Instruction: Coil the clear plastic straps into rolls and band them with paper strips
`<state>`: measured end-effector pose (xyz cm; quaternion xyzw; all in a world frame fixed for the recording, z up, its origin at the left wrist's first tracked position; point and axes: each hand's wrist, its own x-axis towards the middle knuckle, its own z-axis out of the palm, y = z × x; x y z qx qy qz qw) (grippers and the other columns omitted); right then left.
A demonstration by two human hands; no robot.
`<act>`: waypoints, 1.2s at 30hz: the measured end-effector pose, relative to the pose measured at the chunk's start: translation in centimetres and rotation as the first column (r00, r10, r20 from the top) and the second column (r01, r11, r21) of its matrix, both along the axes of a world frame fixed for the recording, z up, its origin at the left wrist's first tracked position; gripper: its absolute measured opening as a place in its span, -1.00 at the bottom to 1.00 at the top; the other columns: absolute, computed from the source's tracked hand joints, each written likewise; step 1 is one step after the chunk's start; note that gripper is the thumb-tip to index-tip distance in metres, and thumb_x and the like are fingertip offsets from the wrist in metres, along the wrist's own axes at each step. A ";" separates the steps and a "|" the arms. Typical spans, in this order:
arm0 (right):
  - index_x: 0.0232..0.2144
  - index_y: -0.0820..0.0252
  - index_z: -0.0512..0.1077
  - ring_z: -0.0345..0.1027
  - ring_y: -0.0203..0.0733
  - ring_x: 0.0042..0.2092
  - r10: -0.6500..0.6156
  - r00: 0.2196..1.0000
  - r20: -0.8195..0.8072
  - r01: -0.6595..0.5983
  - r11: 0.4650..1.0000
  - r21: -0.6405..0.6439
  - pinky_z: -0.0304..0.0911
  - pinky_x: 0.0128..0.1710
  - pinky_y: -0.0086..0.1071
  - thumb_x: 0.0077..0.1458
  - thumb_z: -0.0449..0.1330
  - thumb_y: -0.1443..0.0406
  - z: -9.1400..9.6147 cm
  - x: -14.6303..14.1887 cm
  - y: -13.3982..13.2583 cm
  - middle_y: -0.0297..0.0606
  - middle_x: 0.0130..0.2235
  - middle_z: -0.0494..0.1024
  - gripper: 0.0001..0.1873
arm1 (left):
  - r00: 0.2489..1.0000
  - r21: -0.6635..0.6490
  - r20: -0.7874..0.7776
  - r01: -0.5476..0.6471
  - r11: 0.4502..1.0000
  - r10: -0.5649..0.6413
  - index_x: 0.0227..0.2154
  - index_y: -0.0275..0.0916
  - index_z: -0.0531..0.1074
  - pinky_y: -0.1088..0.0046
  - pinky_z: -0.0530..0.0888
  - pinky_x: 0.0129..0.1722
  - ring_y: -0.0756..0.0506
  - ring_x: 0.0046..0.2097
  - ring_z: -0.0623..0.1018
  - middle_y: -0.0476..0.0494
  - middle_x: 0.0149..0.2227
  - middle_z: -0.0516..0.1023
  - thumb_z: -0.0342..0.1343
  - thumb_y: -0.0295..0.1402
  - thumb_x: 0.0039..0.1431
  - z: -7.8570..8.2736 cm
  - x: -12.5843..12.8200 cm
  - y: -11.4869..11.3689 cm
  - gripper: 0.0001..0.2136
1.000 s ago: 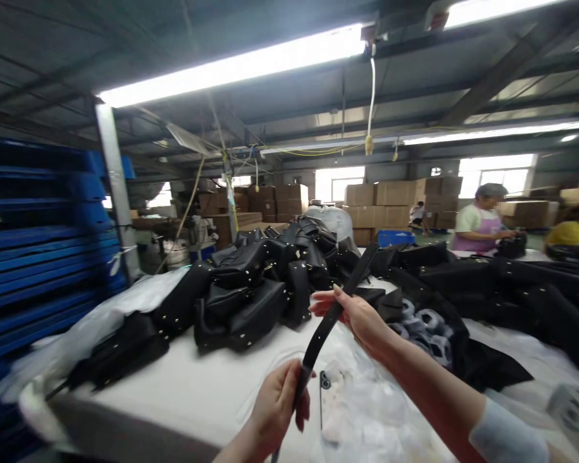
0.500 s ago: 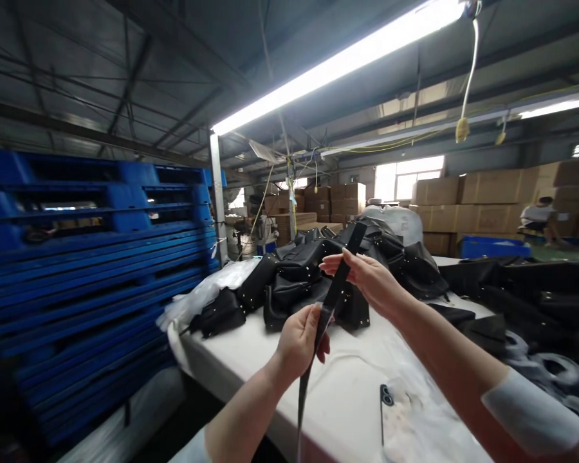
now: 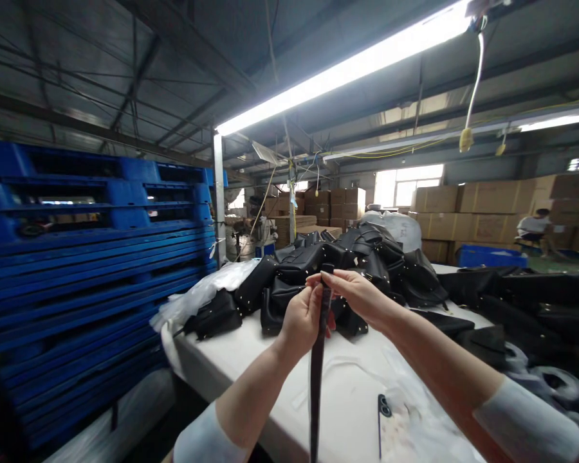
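Observation:
A long black strap (image 3: 317, 373) hangs from my two hands down past the bottom of the view. My left hand (image 3: 302, 321) is closed on it, thumb on top, a little below its upper end. Close above and to the right, my right hand (image 3: 354, 292) pinches the strap near that end, whose short tip sticks up past the fingers. Behind the hands, black bags (image 3: 296, 263) with gold-coloured studs lie heaped on the white-covered table (image 3: 251, 360). Both hands are above the table's near side, apart from the bags.
A phone (image 3: 386, 424) lies on the table beside clear plastic film (image 3: 424, 411). Blue pallets (image 3: 101, 257) are stacked to the left. More black material (image 3: 535, 302) lies at right. Cartons (image 3: 492, 199) and a seated person (image 3: 534, 225) are in the background.
My right hand has come down and left along the strap, close to my left hand. My left hand has risen slightly. The strap now hangs more upright, with less showing above the fingers.

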<state>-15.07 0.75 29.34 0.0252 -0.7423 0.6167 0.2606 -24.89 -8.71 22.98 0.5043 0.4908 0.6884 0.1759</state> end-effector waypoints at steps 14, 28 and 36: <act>-0.13 0.15 0.49 0.40 -0.19 -0.35 -0.155 0.950 0.270 -0.023 0.830 0.557 0.25 -0.33 -0.35 0.26 -0.03 0.28 -16.0 -1.7 -4.7 -0.25 -0.38 0.55 -0.70 | 0.926 -0.169 0.316 0.270 0.948 -0.207 -0.56 -0.30 0.44 0.28 0.48 -0.21 -0.17 -0.29 0.58 -0.26 -0.38 0.59 -0.16 0.13 0.22 -3.0 -3.6 -10.3 -0.41; 0.03 0.15 0.41 0.40 -0.05 -0.18 -0.197 0.964 0.179 -0.142 0.189 0.972 0.16 -0.17 -0.29 0.22 0.05 0.40 -18.7 -4.7 -3.5 -0.12 -0.21 0.57 -0.66 | 0.803 -0.564 0.596 0.418 0.712 0.000 -0.25 -0.39 0.48 0.49 0.44 -0.47 -0.01 -0.56 0.52 -0.09 -0.57 0.54 0.11 -0.19 0.21 -14.0 -4.6 -22.1 -0.70; -0.04 0.18 0.42 0.43 -0.08 -0.15 -0.179 0.967 0.183 -0.068 0.510 0.858 0.23 -0.18 -0.34 0.10 0.05 0.45 -19.9 -5.9 -2.1 -0.17 -0.12 0.57 -0.63 | 0.670 -0.301 0.707 0.573 0.762 -0.225 -0.37 -0.35 0.54 0.44 0.49 -0.53 -0.10 -0.56 0.56 -0.24 -0.55 0.60 0.19 -0.23 0.12 -13.8 -5.4 -26.3 -0.76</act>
